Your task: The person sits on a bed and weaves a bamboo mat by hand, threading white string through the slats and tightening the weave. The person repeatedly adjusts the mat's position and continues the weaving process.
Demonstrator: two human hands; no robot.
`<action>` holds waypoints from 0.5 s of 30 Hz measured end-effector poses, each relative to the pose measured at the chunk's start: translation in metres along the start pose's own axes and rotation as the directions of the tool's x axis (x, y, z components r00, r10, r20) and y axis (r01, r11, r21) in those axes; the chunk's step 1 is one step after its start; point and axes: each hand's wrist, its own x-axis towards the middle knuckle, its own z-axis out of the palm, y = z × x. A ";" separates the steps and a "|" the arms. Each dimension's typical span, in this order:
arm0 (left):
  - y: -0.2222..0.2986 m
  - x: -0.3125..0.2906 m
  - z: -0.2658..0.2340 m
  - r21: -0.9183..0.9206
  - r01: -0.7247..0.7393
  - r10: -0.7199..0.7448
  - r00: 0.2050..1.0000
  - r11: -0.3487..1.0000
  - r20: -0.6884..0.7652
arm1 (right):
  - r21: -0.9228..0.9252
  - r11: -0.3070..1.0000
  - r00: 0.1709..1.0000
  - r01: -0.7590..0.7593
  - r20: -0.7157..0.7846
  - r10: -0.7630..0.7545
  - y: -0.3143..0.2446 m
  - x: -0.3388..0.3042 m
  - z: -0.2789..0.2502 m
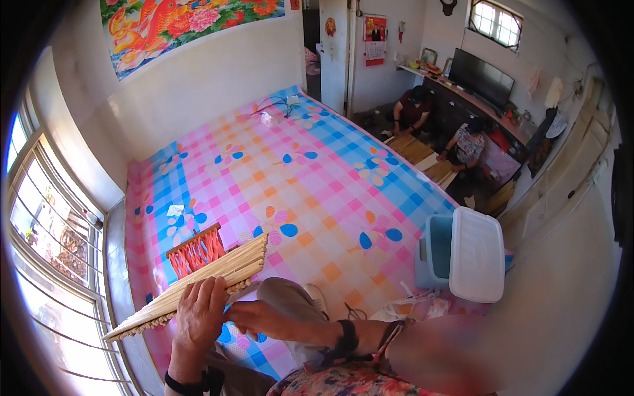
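A flat bundle of pale straw-coloured stalks lies slantwise in front of me, its ends fanned out at the upper right and lower left. My left hand is closed over its near edge, fingers laid across the stalks. Close beside it, below the bundle, my right hand has its fingers curled together. A greyish strip shows just above those fingers, too unclear to name. Behind the bundle stands a small wooden-framed stool with red woven straps, partly covered by the stalks.
A checked, flower-printed sheet covers the wide platform. At its right stands a blue bin with a white lid leaning on it. Two people sit on the floor beyond, by more stalks. A barred window is at left.
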 end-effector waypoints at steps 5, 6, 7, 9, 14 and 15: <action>-0.006 0.009 0.004 -0.003 -0.040 0.040 0.999 0.999 -0.008 | -0.743 0.643 0.950 0.185 -0.033 -0.312 -0.045 -0.031 -0.016; -0.005 0.015 0.004 -0.016 -0.053 0.053 0.999 0.998 -0.012 | -0.743 0.627 0.922 0.234 -0.035 -0.385 -0.045 -0.033 -0.017; -0.005 0.021 0.005 -0.028 -0.047 0.047 0.999 0.998 -0.006 | -0.742 0.608 0.890 0.281 -0.036 -0.455 -0.045 -0.035 -0.017; -0.008 0.033 0.006 -0.039 -0.041 0.041 0.999 0.998 0.004 | -0.711 0.606 0.842 0.357 -0.036 -0.538 -0.049 -0.034 -0.015; -0.026 0.055 0.009 -0.023 0.005 -0.006 0.999 1.000 -0.035 | -0.623 0.648 0.803 0.438 -0.052 -0.593 -0.060 -0.025 -0.007; -0.030 0.057 0.009 -0.018 0.005 -0.005 1.000 1.000 -0.025 | -0.646 0.587 0.745 0.489 -0.042 -0.666 -0.059 -0.020 -0.007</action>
